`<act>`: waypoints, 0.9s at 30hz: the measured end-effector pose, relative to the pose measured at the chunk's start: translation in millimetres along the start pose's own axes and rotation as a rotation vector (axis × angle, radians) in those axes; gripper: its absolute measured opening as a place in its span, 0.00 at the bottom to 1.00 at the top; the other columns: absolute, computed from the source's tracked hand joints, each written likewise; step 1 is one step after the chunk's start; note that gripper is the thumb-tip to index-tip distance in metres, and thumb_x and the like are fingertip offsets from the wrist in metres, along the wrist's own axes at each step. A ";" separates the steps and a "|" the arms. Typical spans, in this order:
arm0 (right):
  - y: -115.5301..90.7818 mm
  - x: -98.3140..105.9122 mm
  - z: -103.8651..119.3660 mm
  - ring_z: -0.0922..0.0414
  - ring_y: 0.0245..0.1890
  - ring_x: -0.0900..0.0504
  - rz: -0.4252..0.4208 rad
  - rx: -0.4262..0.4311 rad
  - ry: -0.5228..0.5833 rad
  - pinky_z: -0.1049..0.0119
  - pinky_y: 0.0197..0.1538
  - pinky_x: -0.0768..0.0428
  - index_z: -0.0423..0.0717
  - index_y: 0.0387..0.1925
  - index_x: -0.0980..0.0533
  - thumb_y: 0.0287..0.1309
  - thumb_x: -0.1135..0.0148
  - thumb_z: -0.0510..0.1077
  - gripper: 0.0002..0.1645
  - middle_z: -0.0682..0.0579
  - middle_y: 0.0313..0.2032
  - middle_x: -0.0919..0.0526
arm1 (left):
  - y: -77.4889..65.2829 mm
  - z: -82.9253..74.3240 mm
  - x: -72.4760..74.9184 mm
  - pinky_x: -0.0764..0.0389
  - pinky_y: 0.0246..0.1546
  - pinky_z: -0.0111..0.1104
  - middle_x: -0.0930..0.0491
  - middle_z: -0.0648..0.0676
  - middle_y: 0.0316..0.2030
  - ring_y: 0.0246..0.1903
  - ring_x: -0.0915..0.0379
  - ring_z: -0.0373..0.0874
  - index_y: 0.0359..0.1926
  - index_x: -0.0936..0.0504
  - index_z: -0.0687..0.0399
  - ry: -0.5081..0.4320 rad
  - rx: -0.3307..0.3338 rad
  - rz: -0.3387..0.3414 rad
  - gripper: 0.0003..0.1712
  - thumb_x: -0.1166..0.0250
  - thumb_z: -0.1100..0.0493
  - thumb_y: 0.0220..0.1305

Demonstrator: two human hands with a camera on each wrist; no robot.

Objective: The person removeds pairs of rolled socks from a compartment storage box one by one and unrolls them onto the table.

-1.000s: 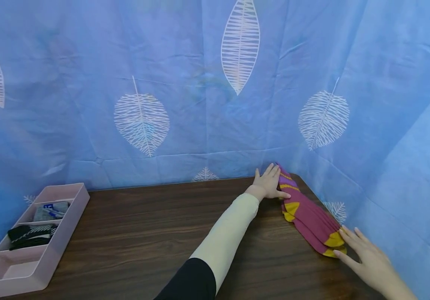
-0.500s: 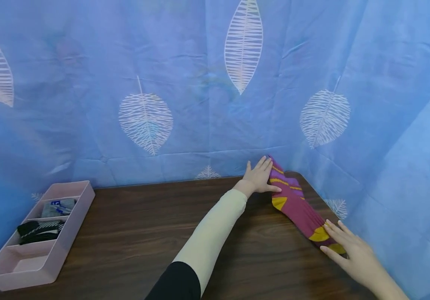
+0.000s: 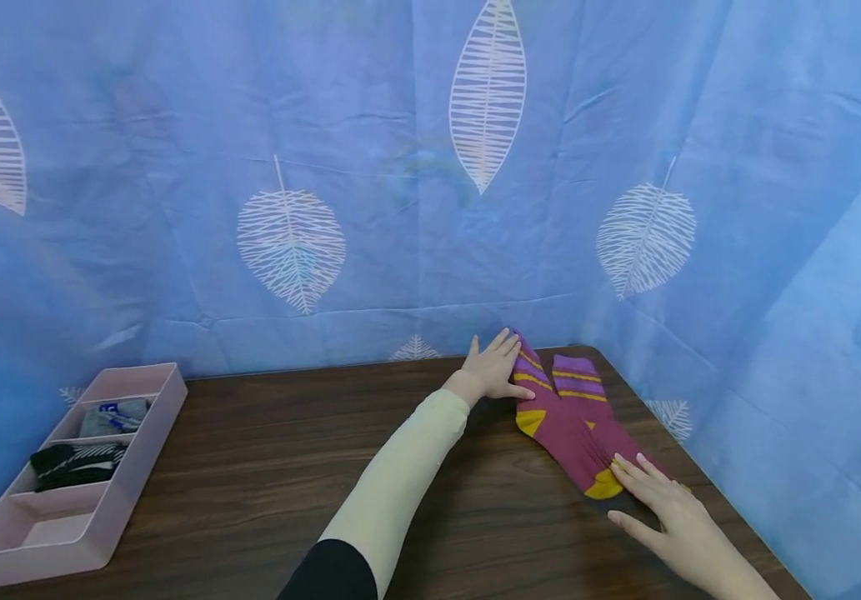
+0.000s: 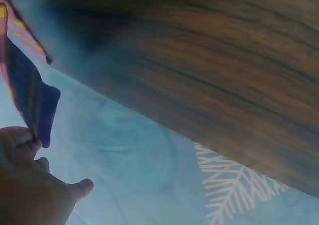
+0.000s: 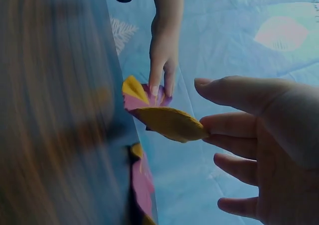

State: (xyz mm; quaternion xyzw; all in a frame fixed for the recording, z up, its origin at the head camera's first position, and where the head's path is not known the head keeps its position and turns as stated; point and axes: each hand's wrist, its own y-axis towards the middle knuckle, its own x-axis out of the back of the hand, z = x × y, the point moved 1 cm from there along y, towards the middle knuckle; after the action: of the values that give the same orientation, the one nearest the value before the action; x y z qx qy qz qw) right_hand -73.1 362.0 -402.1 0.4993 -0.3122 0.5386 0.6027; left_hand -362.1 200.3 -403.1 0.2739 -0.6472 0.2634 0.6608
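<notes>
Two maroon socks with yellow heels and toes and purple striped cuffs are at the table's right end. My left hand [image 3: 490,367] holds the left sock [image 3: 565,437] by its cuff, the thumb spread away from the fingers. At the other end my right hand [image 3: 670,517] has the yellow toe at its fingertips, its thumb apart. The right wrist view shows that toe [image 5: 172,124] raised off the tabletop between the hands. The second sock [image 3: 583,387] lies on the table, its toe mostly hidden by my right hand.
A pale pink divided box [image 3: 126,500] stands on the left of the dark wooden table [image 3: 250,483]. Grey folded socks [image 3: 96,419] and black ones [image 3: 73,467] fill two compartments. A blue leaf-print curtain [image 3: 385,208] hangs along the back and right edges.
Both hands have shifted left with the first sock. The socks, overlapping a second ago, now fan apart, and the second sock's cuff has come into view.
</notes>
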 end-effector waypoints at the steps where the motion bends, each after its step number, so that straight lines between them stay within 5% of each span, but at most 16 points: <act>1: 0.1 -0.9 2.6 0.93 0.61 0.69 0.014 -0.004 0.013 0.29 0.54 0.33 0.43 0.67 0.31 0.58 0.34 0.54 0.38 0.43 0.67 0.29 | -0.9 1.7 -1.6 0.57 0.74 0.56 0.62 0.43 0.78 0.78 0.75 0.39 0.78 0.58 0.44 0.005 0.000 0.007 0.59 0.53 0.19 0.56; 3: 0.0 -2.3 6.9 0.90 0.65 0.69 0.044 -0.020 0.051 0.30 0.55 0.33 0.43 0.67 0.32 0.60 0.35 0.54 0.38 0.42 0.68 0.31 | -3.2 3.9 -2.9 0.57 0.74 0.56 0.61 0.44 0.78 0.78 0.74 0.39 0.78 0.56 0.44 0.003 -0.001 0.023 0.58 0.53 0.19 0.57; 6: 1.3 -4.4 9.4 0.63 0.77 0.58 0.105 -0.061 0.109 0.31 0.56 0.32 0.41 0.68 0.34 0.62 0.38 0.55 0.38 0.41 0.69 0.33 | -5.0 4.1 -3.4 0.57 0.74 0.57 0.59 0.44 0.78 0.78 0.73 0.40 0.78 0.54 0.44 -0.002 0.001 0.054 0.55 0.54 0.20 0.59; 10: 4.6 -9.2 5.1 0.30 0.69 0.43 0.224 -0.125 0.173 0.29 0.57 0.34 0.36 0.67 0.33 0.64 0.41 0.57 0.38 0.36 0.69 0.35 | -5.9 -1.8 -7.5 0.56 0.75 0.56 0.56 0.44 0.78 0.78 0.71 0.40 0.77 0.51 0.44 0.015 0.025 0.112 0.51 0.55 0.22 0.62; 17: 5.0 -18.5 -4.0 0.23 0.68 0.47 0.372 -0.173 0.212 0.25 0.56 0.37 0.33 0.63 0.30 0.65 0.42 0.56 0.36 0.29 0.66 0.33 | -4.2 -12.1 -21.3 0.58 0.75 0.55 0.59 0.45 0.78 0.78 0.72 0.42 0.77 0.52 0.38 0.012 0.142 0.181 0.50 0.53 0.22 0.61; 24: 5.4 -26.7 -4.3 0.26 0.67 0.41 0.286 -0.048 0.088 0.27 0.54 0.32 0.43 0.61 0.25 0.61 0.38 0.58 0.33 0.31 0.67 0.33 | -9.9 -20.4 -21.2 0.58 0.75 0.55 0.55 0.44 0.78 0.78 0.70 0.44 0.76 0.52 0.31 -0.044 0.105 0.235 0.50 0.53 0.20 0.58; 27: 6.0 -32.0 -5.9 0.28 0.65 0.36 0.342 0.003 0.055 0.28 0.53 0.31 0.49 0.63 0.25 0.61 0.40 0.60 0.33 0.33 0.67 0.32 | -10.9 -22.6 -20.6 0.58 0.75 0.55 0.55 0.43 0.78 0.78 0.69 0.43 0.76 0.52 0.29 -0.044 0.108 0.268 0.51 0.53 0.18 0.56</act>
State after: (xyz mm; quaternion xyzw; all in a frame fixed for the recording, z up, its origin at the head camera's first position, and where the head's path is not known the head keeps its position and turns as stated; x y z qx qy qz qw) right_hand -86.9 356.3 -431.6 0.4248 -0.3754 0.6470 0.5099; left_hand -338.8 208.5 -424.1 0.2259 -0.6772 0.3774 0.5898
